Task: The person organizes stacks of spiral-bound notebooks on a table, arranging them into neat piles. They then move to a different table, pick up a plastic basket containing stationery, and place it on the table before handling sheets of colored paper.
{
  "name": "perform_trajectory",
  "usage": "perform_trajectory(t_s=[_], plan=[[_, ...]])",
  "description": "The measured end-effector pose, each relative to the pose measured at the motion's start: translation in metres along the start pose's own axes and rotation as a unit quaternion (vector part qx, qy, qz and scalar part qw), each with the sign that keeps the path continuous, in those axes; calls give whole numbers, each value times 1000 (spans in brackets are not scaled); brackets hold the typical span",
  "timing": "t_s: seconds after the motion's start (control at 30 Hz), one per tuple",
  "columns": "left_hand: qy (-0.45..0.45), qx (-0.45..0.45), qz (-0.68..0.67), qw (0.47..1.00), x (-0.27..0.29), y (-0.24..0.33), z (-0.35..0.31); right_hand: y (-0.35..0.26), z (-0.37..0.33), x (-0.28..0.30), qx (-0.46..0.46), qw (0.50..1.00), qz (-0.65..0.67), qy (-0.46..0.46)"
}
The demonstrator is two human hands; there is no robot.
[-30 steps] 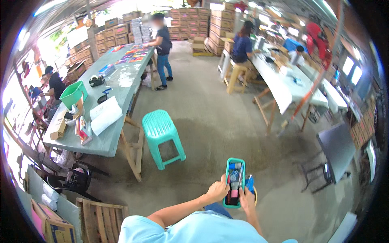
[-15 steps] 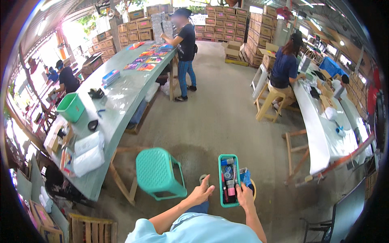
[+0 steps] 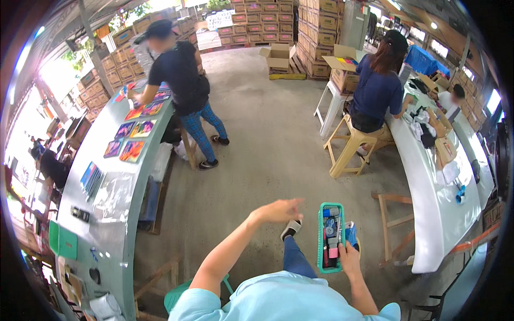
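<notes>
Moving higher since the earlier frame, the left hand (image 3: 278, 211) is stretching open just below the centre, holding nothing. The right hand (image 3: 350, 258) is gripping the green basket (image 3: 320, 243), which is appearing at the lower right.

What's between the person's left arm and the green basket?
In the head view, a blue trouser leg and shoe show between the left arm and green basket, with grey floor around.

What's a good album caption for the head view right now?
Right hand holding a green basket of small supplies, left hand outstretched and empty, with people at long tables on either side.
</notes>
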State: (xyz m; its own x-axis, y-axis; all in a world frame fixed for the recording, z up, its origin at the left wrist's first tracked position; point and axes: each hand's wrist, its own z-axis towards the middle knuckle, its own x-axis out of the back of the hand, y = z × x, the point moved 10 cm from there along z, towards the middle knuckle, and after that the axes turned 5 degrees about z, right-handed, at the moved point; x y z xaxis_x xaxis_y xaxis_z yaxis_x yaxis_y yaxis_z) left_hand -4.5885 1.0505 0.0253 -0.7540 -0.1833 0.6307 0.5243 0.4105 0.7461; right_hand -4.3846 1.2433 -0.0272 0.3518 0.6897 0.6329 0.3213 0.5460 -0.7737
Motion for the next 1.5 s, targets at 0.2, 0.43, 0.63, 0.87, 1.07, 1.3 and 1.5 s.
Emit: perform_trajectory(t_s=[0.2, 0.43, 0.63, 0.87, 1.07, 1.3, 1.5], plan=[[265, 180, -451, 833, 127, -282, 149, -64, 260, -20, 22, 997, -37, -61], [102, 627, -237, 735, 56, -565, 10, -169, 548, -104, 58, 992, 25, -111], [538, 447, -510, 500, 147, -601, -52, -255, 807, -196, 114, 977, 92, -155], [249, 642, -244, 683, 509, -839, 220, -284, 1071, -210, 58, 993, 68, -78], [188, 480, -34, 856, 831, -914, 653, -271, 1254, -222, -32, 995, 91, -40], [94, 234, 88, 964, 987, -823, 1114, -253, 1507, -198, -34, 998, 43, 24], [51, 191, 146, 969, 1098, -767, 1307, -255, 1705, -166, -99, 992, 56, 52]])
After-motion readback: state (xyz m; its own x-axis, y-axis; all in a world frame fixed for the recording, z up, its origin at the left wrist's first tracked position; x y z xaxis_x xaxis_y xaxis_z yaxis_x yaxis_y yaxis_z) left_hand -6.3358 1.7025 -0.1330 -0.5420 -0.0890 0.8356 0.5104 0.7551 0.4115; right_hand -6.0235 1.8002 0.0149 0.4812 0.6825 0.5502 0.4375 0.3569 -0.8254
